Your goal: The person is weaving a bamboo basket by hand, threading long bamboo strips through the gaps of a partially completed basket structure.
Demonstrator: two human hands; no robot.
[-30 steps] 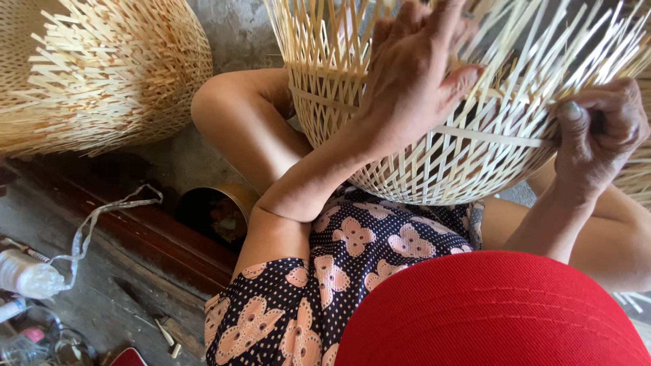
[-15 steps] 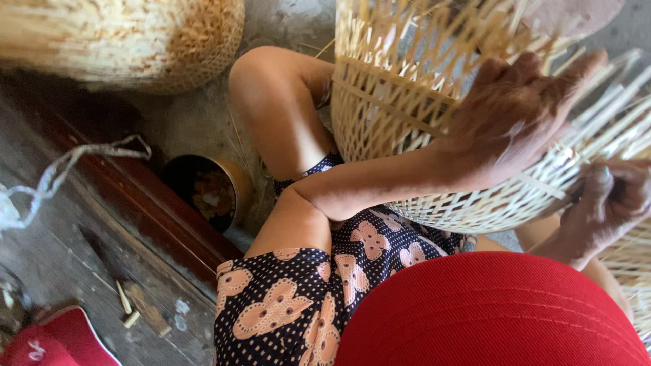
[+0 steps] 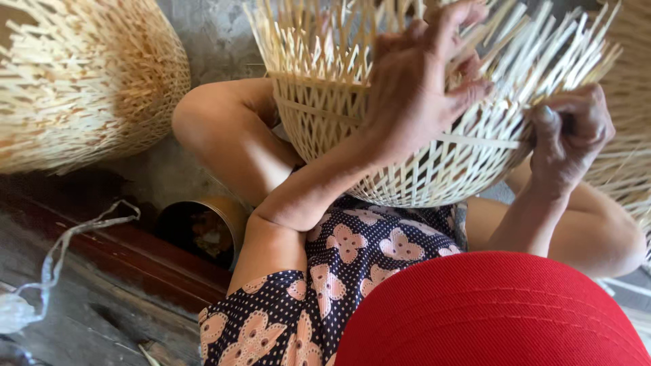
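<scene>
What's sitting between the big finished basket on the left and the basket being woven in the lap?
In the head view, the person's bent knee and grey floor lie between the finished basket and the half-woven basket.

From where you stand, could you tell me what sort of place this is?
Probably an informal basket-weaving workspace at floor level: a half-woven bamboo basket under both hands, another bamboo basket beside it, a rough concrete floor.

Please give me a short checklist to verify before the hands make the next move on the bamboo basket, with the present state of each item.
1. Left hand grips the loose strips at the rim of the bamboo basket: ok.
2. Right hand holds the basket's right side: ok.
3. Basket rests on the lap, over the patterned dress: ok.
4. Which strip the fingers pinch: cannot tell.
5. Other woven basket lies apart, at the left: ok.
</scene>
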